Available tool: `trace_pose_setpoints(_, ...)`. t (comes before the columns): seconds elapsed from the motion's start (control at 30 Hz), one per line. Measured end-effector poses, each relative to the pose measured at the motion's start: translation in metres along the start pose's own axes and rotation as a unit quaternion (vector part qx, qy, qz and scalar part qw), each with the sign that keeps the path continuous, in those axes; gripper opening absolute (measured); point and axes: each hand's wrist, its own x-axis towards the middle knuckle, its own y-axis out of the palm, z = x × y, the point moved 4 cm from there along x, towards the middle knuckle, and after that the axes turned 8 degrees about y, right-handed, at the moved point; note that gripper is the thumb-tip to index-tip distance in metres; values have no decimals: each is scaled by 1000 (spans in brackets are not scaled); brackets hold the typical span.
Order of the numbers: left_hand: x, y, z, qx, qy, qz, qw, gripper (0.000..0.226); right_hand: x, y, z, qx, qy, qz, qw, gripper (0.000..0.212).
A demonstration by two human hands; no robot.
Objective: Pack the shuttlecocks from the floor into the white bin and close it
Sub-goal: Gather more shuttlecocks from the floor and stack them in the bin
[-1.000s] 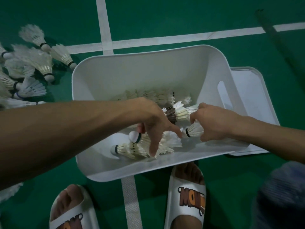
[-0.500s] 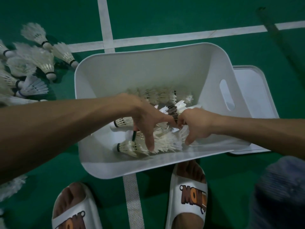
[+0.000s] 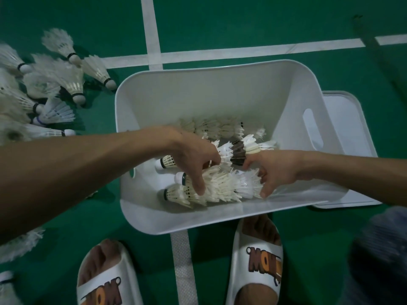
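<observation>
Inside the white bin (image 3: 198, 95), my left hand (image 3: 193, 155) and right hand (image 3: 273, 168) bracket a shuttlecock row (image 3: 222, 186), fingers bent onto it. Whether either grips, I cannot tell; the hands' backs hide their undersides.

Floored throughout in matte green court floor (image 3: 242, 23), dimly lit, with only soft shadows. Marked by a lengthwise white line (image 3: 152, 29) running from the far edge toward the near edge, with a woven-looking texture in its near stretch. Crossed at a right angle, in the far part, by a crosswise white line (image 3: 242, 50) reaching to the right edge. Overlaid near the far right corner by a dark streak (image 3: 374, 53), aslant and too blurred to identify.
</observation>
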Motion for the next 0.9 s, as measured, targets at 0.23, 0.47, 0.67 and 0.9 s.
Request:
trace_pose_setpoints(0.23, -1, -1, -4, -24, 25, -19, 999, 51, 5, 6, 10, -72, -18, -59, 995, 73)
trace_pose_setpoints(0.47, 0, -6, -10, -38, 31, -44, 998, 56, -9, -11, 2, -87, -16, -32, 996, 74)
trace_pose_setpoints(0.67, 5, -15, -14, -84, 39, -111, 990, 43, -36, -49, -4, 15, -57, -76, 995, 61)
trace_pose_setpoints(0.9, 17, -19, -24, -117, 55, -231, 964, 41, -47, -46, 8, 14, -138, -124, 983, 55)
